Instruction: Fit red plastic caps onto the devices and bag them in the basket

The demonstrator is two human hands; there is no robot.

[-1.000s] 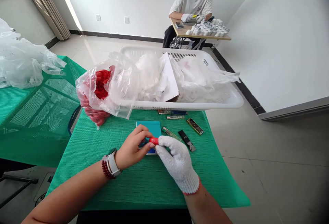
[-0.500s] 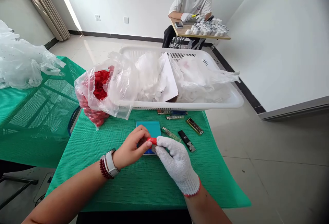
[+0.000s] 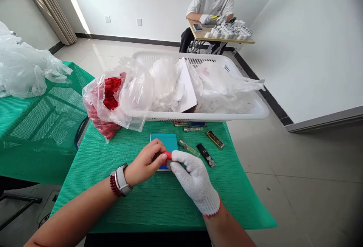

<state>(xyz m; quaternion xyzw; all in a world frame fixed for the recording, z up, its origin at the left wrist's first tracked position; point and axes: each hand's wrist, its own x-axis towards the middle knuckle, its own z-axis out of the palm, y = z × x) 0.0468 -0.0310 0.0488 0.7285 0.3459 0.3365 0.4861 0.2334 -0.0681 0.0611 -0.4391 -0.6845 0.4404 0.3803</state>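
My bare left hand point(image 3: 146, 162) pinches a small red plastic piece point(image 3: 169, 156) between thumb and fingers. On the piece's other end, my right hand point(image 3: 193, 175), in a white knit glove, closes with thumb and forefinger. Its exact shape is partly covered by my fingers. Under both hands lies a teal and blue box or booklet point(image 3: 163, 139). A black utility knife point(image 3: 206, 154) rests right of the glove, near a green-tinted clear case point(image 3: 188, 148). Similar red pieces point(image 3: 111, 93) fill a clear plastic bag point(image 3: 136, 99) at the back left.
A white plastic basket point(image 3: 227, 116) holding plastic bags and a white card point(image 3: 187, 88) spans the table's far side. A black-and-yellow box point(image 3: 215, 139) and slim blade packs point(image 3: 193, 129) lie before it. Another person point(image 3: 211, 3) sits at a far table with many white items point(image 3: 229, 30).
My gloved right hand has shifted very slightly left with the red piece, and a bit less of the piece shows. My left hand stays nearly still.
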